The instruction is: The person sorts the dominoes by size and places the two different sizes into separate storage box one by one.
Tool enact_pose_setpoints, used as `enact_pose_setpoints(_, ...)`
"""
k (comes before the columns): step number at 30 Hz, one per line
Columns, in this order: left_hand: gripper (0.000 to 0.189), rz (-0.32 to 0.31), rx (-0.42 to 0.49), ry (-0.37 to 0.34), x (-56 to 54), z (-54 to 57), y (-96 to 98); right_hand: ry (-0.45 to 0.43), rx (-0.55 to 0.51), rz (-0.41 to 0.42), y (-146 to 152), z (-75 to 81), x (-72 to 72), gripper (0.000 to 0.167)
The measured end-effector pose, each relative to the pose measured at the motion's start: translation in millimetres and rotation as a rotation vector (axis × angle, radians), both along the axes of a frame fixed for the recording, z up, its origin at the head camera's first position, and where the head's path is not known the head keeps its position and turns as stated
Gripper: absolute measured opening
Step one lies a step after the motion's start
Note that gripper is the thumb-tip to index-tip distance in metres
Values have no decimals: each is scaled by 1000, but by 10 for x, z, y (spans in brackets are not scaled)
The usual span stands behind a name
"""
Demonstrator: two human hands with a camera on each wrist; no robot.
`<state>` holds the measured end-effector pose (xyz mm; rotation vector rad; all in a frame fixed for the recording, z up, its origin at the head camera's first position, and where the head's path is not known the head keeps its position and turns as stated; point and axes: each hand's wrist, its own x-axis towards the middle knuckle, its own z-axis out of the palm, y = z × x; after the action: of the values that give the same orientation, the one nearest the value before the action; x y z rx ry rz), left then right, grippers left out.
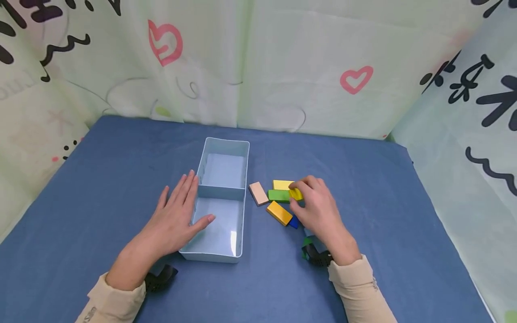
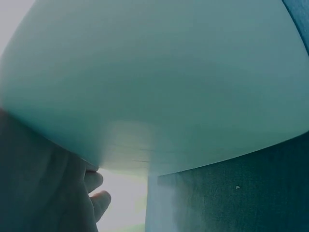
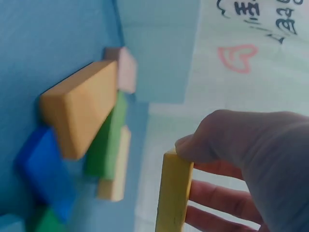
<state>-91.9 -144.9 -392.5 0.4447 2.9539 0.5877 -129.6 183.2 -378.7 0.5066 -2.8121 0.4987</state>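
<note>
Block [image 3: 174, 191] in right hand [image 1: 320, 210], long axis near-vertical in right-wrist view.

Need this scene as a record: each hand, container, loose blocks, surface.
left: left hand, fingers straight, at left rim of light-blue two-compartment box
right: right hand, pinching yellow block
container: box, one crosswise divider
loose, right of box: pink block, pale-yellow block, green block, orange block, dark-blue block
partly seen: second green block, light-blue block
surface: blue cloth
</note>
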Motion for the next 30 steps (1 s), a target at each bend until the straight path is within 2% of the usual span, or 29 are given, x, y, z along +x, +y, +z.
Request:
enact_pose_setpoints(9,97,-2,27,-19,-30,-26,20,16,-67,114,-203,202,29,23)
enact_pose_setpoints(16,83,-15,72,-20,-55,-2,-12,47,-100,182,-350,196,76,22)
enact_pose_setpoints(20,75,0,53,-13,-44,-5,-36,62,-127,222,-456,206,122,23)
enact_pose_setpoints(30,70,27,-6,13,-23,-6,-39,73,-183,342,-695,266,239,21)
